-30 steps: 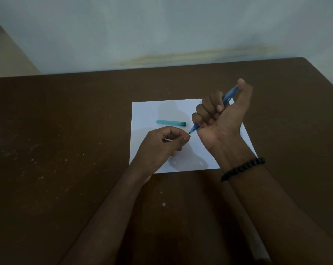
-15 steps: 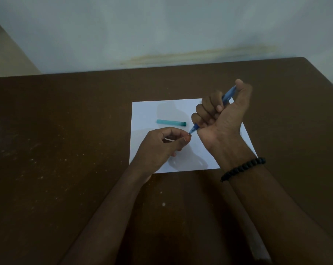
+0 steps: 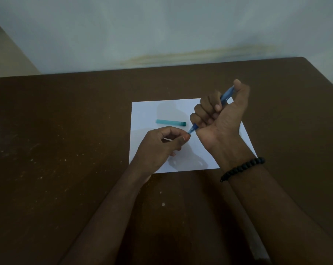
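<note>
A white sheet of paper lies on the brown table. My right hand grips a blue pen barrel in its fist, thumb at the top end, lower tip pointing down-left. My left hand pinches a thin pale rod, and its fingertips touch the pen's lower tip. A teal pen cap lies flat on the paper just beyond my left hand. A black bead bracelet circles my right wrist.
The brown table has pale specks on its surface. Its far edge meets a pale wall; its right edge runs diagonally at the upper right. My forearms cross the near part of the table.
My left hand's fingertips have closed in on the pen's lower tip. Otherwise both hands, the cap and the paper stay where they were.
</note>
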